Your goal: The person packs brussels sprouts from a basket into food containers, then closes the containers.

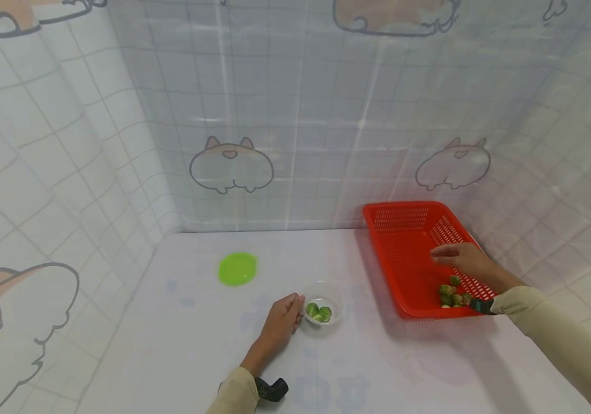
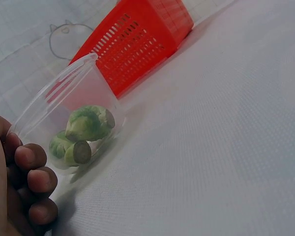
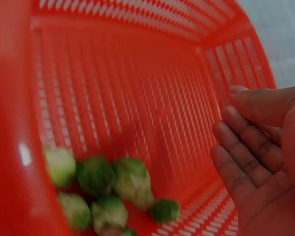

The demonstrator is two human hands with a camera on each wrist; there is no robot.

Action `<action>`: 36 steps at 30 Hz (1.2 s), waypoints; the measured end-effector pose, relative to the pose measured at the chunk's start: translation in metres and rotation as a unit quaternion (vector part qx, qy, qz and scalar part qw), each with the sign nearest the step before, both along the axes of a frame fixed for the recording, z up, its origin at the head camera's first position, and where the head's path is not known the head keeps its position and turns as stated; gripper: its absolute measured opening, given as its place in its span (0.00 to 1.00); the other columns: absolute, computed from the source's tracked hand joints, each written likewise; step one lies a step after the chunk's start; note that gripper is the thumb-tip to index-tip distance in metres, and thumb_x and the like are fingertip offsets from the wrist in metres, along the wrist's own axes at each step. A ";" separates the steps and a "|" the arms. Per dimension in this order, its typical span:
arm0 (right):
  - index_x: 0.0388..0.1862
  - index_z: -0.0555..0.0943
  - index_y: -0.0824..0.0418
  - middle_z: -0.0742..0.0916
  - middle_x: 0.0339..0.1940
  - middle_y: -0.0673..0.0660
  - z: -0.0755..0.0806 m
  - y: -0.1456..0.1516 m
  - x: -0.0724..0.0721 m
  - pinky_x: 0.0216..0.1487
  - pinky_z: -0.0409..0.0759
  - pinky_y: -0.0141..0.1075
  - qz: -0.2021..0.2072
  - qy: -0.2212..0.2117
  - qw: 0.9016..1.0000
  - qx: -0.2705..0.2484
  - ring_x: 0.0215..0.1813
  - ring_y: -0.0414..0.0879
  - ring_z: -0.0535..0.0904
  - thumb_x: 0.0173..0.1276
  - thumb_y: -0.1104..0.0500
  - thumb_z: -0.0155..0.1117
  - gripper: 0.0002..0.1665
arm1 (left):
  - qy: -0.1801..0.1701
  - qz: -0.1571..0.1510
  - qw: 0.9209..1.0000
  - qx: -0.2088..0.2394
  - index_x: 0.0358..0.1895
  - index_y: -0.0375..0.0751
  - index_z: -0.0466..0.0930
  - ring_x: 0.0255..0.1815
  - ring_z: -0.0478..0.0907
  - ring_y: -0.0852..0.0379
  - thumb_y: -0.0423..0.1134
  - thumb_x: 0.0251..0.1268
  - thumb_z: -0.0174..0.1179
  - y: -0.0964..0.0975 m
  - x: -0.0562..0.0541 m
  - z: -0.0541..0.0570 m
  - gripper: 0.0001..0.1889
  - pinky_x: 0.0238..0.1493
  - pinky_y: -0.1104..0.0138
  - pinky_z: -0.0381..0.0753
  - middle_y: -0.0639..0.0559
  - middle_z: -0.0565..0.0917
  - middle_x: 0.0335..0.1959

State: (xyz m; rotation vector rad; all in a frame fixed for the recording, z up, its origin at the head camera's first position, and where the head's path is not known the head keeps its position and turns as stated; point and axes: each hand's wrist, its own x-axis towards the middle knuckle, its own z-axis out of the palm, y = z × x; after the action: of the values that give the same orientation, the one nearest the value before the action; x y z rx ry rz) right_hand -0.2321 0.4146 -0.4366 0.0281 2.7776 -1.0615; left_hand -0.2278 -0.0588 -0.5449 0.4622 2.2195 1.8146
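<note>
My left hand (image 1: 281,319) pinches the rim of a clear plastic tub (image 1: 332,294) at its left side, fingers curled. The tub stands upright on the table with a few green Brussels sprouts (image 2: 90,123) on its bottom. Over the inside of a red plastic basket (image 1: 399,261), my right hand (image 1: 468,263) hovers with nothing in it. Its fingers (image 3: 246,147) are extended and apart from the sprouts in the right wrist view. Several more Brussels sprouts (image 3: 132,179) lie heaped at the basket's near end, below that hand.
A bright green round disc (image 1: 237,268) lies flat on the white table (image 1: 171,345), left of and beyond the tub. White tiled-pattern sheeting (image 1: 295,132) with cartoon animals rises at the back and both sides. The slotted basket walls stand higher than the sprouts.
</note>
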 end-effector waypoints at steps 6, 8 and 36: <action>0.62 0.77 0.71 0.84 0.57 0.68 -0.005 0.013 -0.005 0.56 0.79 0.57 -0.002 -0.020 0.999 0.034 0.56 0.63 0.80 0.75 0.51 0.64 0.28 | 0.007 0.009 1.000 -0.007 0.29 0.39 0.71 0.20 0.68 0.58 0.49 0.82 0.47 0.000 -0.007 -0.017 0.21 0.22 0.71 0.67 0.52 0.71 0.21; 0.62 0.77 0.72 0.85 0.55 0.68 -0.006 0.016 -0.005 0.56 0.79 0.57 -0.003 -0.036 0.999 0.031 0.54 0.63 0.81 0.74 0.55 0.64 0.26 | 0.005 0.010 1.000 -0.004 0.29 0.41 0.71 0.20 0.69 0.58 0.51 0.81 0.48 0.000 -0.007 -0.017 0.21 0.22 0.71 0.68 0.52 0.72 0.21; 0.32 0.82 0.67 0.76 0.25 0.51 -0.003 0.007 -0.003 0.31 0.73 0.39 0.088 -0.124 0.982 0.111 0.29 0.46 0.72 0.65 0.70 0.61 0.03 | 0.029 0.002 0.999 -0.014 0.29 0.42 0.70 0.20 0.68 0.61 0.55 0.80 0.47 -0.001 -0.009 -0.019 0.23 0.23 0.70 0.68 0.54 0.71 0.20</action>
State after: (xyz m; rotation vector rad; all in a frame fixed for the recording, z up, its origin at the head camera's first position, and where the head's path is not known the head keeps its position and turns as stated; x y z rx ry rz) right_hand -0.2351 0.4211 -0.4393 -0.0537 2.6006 -0.6535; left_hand -0.2365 -0.0601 -0.5637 0.5118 2.2814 1.7915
